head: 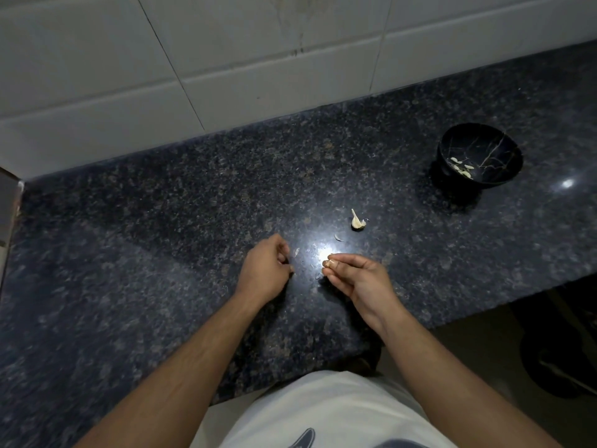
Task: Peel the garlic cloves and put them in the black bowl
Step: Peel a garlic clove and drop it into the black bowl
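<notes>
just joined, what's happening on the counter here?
A person is peeling garlic at a dark granite counter. The right hand pinches a garlic clove at its fingertips; the left hand is curled beside it, and whether it holds a bit of skin is unclear. A remnant of the garlic bulb and a skin flake lie just beyond. The black bowl, far right, already holds several peeled cloves.

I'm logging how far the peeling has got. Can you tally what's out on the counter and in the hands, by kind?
Black bowl: 1, holding a small heap of peeled cloves, too small to count
Garlic bulb remnant on the countertop: 1
Clove pinched in the right hand: 1
Loose skin scraps: 2
Total: 5, not counting the cloves in the bowl; the left hand seems to hold nothing.
</notes>
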